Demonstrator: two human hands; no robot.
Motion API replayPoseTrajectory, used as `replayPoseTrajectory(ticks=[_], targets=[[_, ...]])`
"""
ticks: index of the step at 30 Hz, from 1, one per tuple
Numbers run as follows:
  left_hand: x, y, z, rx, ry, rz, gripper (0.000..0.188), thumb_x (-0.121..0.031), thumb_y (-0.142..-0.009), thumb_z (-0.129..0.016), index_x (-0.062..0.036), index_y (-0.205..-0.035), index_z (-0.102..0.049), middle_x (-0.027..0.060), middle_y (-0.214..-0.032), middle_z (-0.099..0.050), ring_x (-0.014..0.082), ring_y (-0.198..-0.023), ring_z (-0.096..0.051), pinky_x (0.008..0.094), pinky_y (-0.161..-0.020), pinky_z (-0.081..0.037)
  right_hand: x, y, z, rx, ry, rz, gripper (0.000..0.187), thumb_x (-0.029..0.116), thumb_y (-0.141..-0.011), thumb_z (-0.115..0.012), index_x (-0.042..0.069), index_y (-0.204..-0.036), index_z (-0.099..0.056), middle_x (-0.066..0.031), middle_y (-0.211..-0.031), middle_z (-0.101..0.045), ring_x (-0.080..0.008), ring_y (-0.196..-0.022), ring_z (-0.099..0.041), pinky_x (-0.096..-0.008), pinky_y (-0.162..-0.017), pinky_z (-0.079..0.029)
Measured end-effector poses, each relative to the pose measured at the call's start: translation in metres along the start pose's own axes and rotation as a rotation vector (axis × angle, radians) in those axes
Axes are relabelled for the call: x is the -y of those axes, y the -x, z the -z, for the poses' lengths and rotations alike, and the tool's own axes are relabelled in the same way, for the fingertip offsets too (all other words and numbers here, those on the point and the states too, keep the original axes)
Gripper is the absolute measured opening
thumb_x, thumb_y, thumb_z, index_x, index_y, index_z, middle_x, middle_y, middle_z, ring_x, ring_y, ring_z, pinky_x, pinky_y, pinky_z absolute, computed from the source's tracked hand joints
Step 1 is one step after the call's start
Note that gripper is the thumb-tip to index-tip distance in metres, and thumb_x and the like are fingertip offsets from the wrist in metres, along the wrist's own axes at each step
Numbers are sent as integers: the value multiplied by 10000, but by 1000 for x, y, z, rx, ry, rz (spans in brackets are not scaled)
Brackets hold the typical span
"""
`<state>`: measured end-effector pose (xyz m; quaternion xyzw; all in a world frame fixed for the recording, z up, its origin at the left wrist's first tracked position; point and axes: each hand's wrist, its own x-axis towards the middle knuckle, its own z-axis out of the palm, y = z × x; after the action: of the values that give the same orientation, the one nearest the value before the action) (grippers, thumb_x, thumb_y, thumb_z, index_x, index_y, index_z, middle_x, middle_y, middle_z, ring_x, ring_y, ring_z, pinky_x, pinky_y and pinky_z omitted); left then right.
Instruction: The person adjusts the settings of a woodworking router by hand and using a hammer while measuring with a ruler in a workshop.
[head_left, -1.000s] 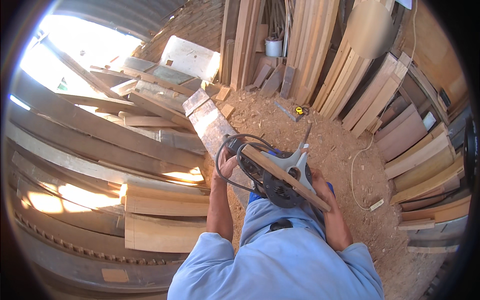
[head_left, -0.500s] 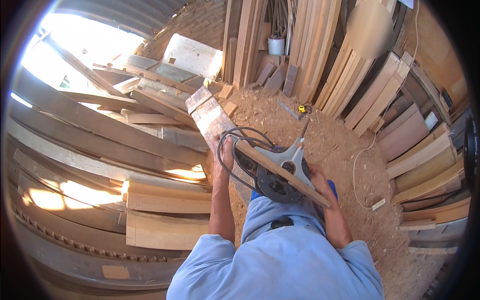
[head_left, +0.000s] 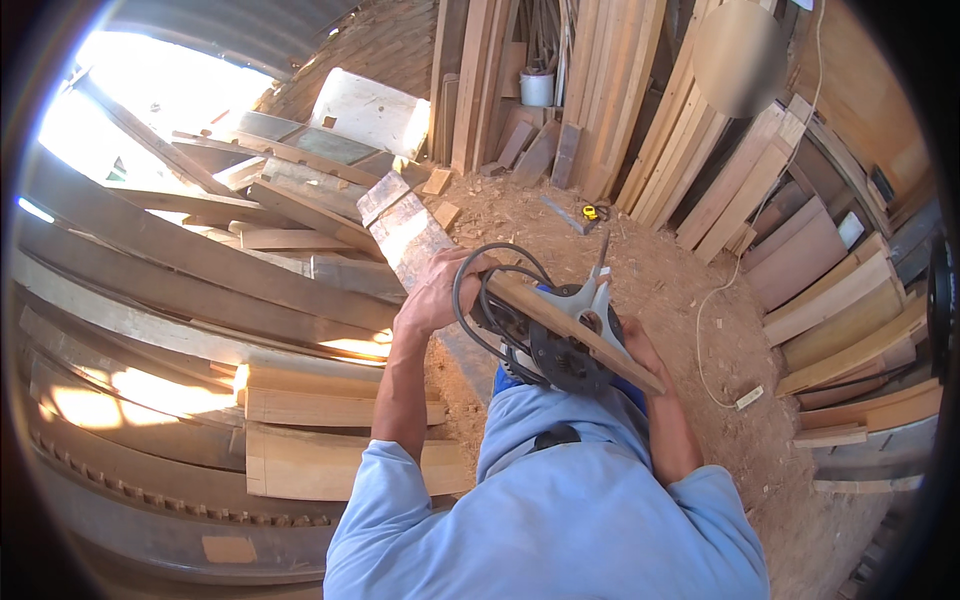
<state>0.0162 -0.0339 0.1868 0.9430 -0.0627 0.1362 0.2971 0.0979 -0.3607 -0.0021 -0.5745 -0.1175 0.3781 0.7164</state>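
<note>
A narrow wooden strip (head_left: 530, 300) lies slantwise across a round black device (head_left: 565, 368) in front of my lap. The device has a grey three-armed frame (head_left: 580, 303) and a looped black cable (head_left: 458, 290). My left hand (head_left: 440, 290) is closed round the strip's far left end, beside the cable loops. On the other side, my right hand (head_left: 642, 348) curls in against the frame and the strip's near right end, its fingertips partly hidden. Beyond my left hand a worn plank (head_left: 405, 235) slants away, whitish and stained.
Stacked boards (head_left: 200, 300) fill the left side. Upright planks (head_left: 610, 90) lean at the back and more boards (head_left: 840, 270) line the right. A yellow tape measure (head_left: 590, 212), a metal square (head_left: 562, 212) and a white cable with a socket block (head_left: 748, 397) lie on the sawdust-covered floor.
My left hand has turned over from an upright position and now wraps the strip's far end, its back showing. The device and strip have shifted slightly; the whole view has moved a little.
</note>
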Motion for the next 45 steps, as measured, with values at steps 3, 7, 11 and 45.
replayPoseTrajectory(ticks=[3,7,11,45], targets=[[-1,-1,-1,7,31,34,280,-95,-770,-531,-3,-962,-713,209,-899,-683,397,-868,-649,471,-840,-515,24,4,-6,-3,4,-87,180,137,-973,-646,10,-1052,-746,-29,-898,-735,-100,-776,-666,-259,-692,-535],[10,0,-10,-74,-24,-22,265,-81,-762,-516,-10,-931,-708,206,-861,-674,402,-862,-651,475,-816,-516,34,-5,21,-99,279,-129,213,137,-1005,-581,12,-1084,-735,-20,-933,-725,-87,-839,-646,-259,-746,-516],[14,2,-24,-159,-86,28,250,-79,-747,-522,-25,-899,-713,190,-852,-682,389,-855,-658,470,-818,-509,52,-11,56,-408,461,189,237,157,-1016,-552,12,-1115,-712,-22,-940,-711,-104,-888,-639,-273,-781,-509],[27,-4,-37,-302,-104,159,215,-100,-834,-482,-62,-850,-693,178,-743,-661,395,-695,-660,453,-678,-512,125,29,-179,243,1131,304,320,242,-964,-582,-30,-1132,-574,-274,-901,-706,-446,-914,-698,-543,-823,-536]])
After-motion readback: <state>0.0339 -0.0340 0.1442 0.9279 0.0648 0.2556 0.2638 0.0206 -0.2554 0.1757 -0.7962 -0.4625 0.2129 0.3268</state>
